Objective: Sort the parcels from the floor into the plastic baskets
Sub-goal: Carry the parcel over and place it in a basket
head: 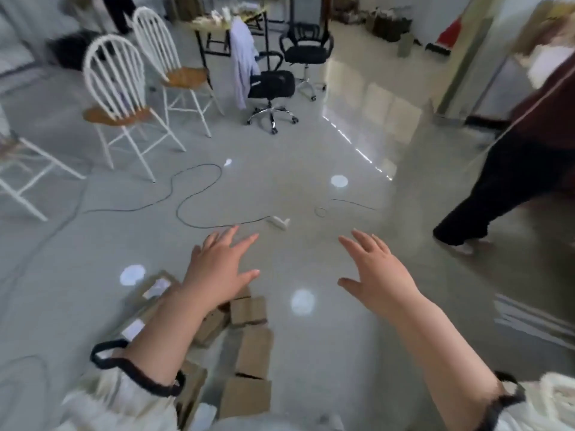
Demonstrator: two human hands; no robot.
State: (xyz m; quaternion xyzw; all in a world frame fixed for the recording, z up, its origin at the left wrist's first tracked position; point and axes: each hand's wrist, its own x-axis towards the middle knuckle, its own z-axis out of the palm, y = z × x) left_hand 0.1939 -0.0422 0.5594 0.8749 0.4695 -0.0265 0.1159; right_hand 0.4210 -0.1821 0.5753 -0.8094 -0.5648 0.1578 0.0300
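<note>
Cardboard parcels [249, 353] on floor beneath left hand [217, 269]; hands empty, spread.

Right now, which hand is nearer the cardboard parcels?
Left. The left hand is spread above the parcels; the right hand is off to their right, over floor.

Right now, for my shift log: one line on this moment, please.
left hand: open, over brown cardboard parcels | right hand: open, empty | parcels: on glossy grey floor | plastic baskets: not in view
</note>
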